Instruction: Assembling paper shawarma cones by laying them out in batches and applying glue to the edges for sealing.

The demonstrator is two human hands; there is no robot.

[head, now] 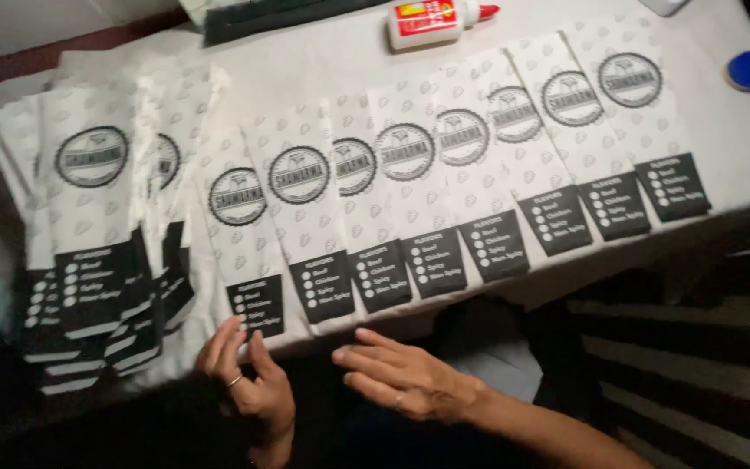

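Observation:
Several white paper bags (410, 187) with round black emblems and black lower panels lie overlapped in a row across the table (323, 61). A thicker stack of the same bags (93, 217) sits at the left. My left hand (249, 378), a ring on one finger, has its fingertips on the bottom edge of the leftmost bag of the row (240, 252). My right hand (405, 378) hovers flat, fingers apart and pointing left, just below the table's front edge, holding nothing.
A white glue bottle with a red cap (440, 19) lies at the back of the table. A blue round lid (748, 69) sits at the far right. Dark strips (279, 17) lie at the back left. Below the table, the floor is dark and striped.

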